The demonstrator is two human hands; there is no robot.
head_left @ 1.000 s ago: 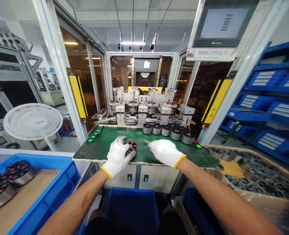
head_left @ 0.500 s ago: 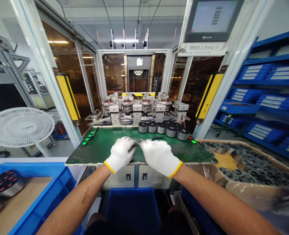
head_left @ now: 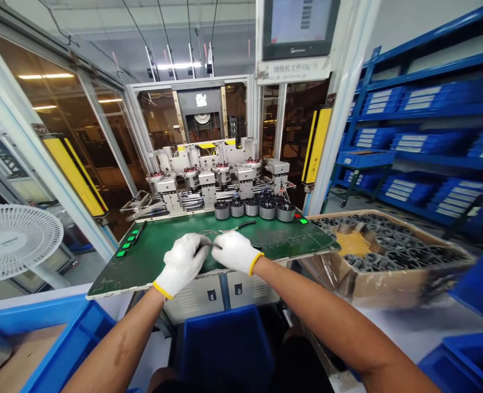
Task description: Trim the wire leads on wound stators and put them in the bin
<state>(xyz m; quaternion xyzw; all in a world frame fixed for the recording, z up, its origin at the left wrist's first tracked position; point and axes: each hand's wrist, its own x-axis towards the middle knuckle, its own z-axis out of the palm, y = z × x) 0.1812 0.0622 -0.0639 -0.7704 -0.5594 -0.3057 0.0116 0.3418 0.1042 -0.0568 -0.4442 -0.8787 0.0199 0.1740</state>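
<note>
My left hand [head_left: 186, 261], in a white glove with a yellow cuff, is closed in a pinch above the front part of the green worktop [head_left: 143, 262]. My right hand [head_left: 235, 252], gloved the same way, pinches just beside it, the fingertips nearly meeting. What lies between the fingers is too small and hidden to make out. Thin pale strands, wire-like, show just behind the fingertips. A slim tool with a dark handle [head_left: 246, 225] lies on the worktop beyond my right hand. Further back stand several grey ring-shaped motor cores [head_left: 251, 207] with black inserts.
A winding machine [head_left: 208, 183] spans the back of the worktop. At the right, a cardboard box [head_left: 392, 284] holds many grey cores. A blue bin [head_left: 89, 322] with wound cores stands at the left, near a white fan [head_left: 12, 240]. Yellow posts [head_left: 75, 174] flank the worktop.
The view has swung to the right, so more of the box and shelves shows. My hands stay pinched close together; the dark-handled tool is less covered by my right hand.
</note>
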